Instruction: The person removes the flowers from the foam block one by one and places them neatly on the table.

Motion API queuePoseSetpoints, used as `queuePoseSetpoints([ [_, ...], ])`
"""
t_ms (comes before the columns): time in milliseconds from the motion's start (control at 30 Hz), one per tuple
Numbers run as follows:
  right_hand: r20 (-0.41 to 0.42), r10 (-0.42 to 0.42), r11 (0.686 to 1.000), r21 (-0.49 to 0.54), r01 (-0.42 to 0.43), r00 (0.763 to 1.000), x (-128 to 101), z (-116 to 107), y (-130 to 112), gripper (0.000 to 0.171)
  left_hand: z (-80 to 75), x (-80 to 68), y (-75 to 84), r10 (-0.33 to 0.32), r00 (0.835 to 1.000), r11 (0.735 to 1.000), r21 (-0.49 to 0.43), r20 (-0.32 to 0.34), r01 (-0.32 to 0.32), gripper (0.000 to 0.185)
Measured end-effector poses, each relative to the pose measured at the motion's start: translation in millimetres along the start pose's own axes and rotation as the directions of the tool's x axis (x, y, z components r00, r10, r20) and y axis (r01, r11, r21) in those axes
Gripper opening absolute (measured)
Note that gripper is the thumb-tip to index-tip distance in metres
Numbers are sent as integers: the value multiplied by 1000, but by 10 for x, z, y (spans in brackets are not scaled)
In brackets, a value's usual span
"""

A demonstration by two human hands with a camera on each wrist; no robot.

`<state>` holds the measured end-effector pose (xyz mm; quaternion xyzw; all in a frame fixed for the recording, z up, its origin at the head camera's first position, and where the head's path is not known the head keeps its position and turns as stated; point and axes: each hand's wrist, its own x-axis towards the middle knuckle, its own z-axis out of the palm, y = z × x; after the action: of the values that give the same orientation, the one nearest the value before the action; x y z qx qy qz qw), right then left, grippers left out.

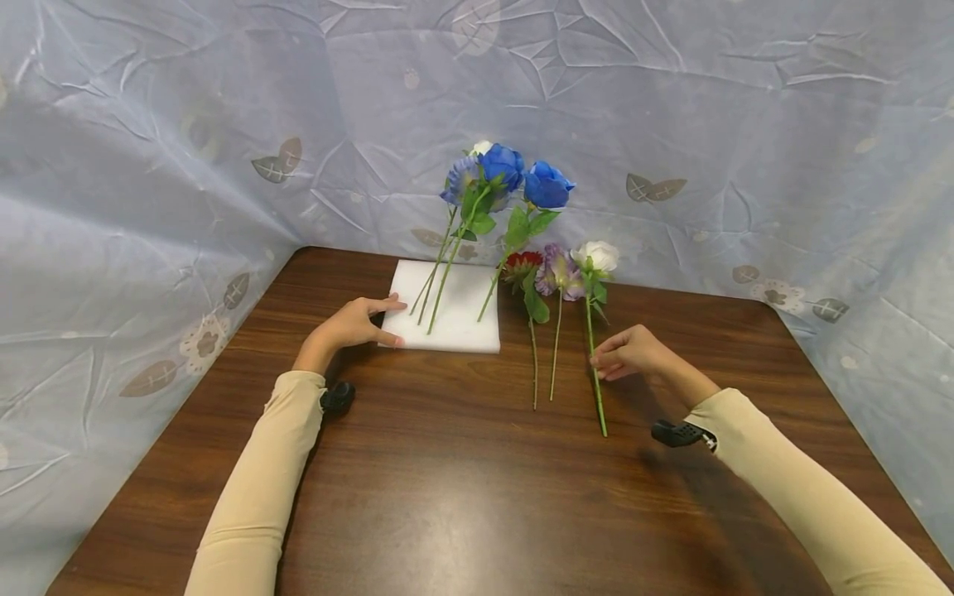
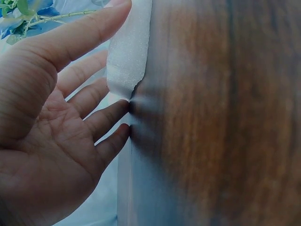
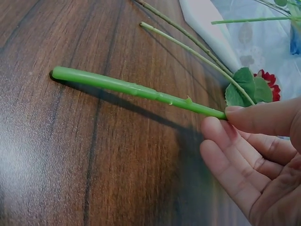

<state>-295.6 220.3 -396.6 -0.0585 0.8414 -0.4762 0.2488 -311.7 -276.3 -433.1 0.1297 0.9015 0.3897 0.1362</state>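
At the left edge of a white foam block [image 1: 473,335], my left hand [image 1: 350,324] rests with fingers and thumb spread, touching its side. Several flowers stand upright in the foam: a blue rose [image 1: 502,165], a pale blue flower [image 1: 460,179], a white bloom [image 1: 483,147] mostly hidden behind, and a second blue rose [image 1: 547,185] leaning right. My right hand [image 1: 633,351] pinches the green stem [image 3: 117,84] of a white rose [image 1: 599,256] between thumb and fingers. The stem's cut end is close over the table in the right wrist view.
Between the foam and the white rose lie a red flower [image 1: 523,261] and a purple flower [image 1: 561,271], stems toward me. The brown wooden table [image 1: 447,463] meets a patterned grey-blue cloth [image 1: 708,223] at its back and sides.
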Motion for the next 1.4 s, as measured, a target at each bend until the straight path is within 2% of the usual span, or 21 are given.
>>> queuePoseSetpoints([
  [633, 13, 44, 999, -25, -44, 999, 156, 116, 28, 31, 8, -13, -1, 3, 1000, 1000, -21, 0, -3, 82],
  [1400, 53, 51, 995, -90, -47, 997, 175, 156, -32, 31, 4, -1, 11, 0, 1000, 1000, -4, -6, 0, 83],
])
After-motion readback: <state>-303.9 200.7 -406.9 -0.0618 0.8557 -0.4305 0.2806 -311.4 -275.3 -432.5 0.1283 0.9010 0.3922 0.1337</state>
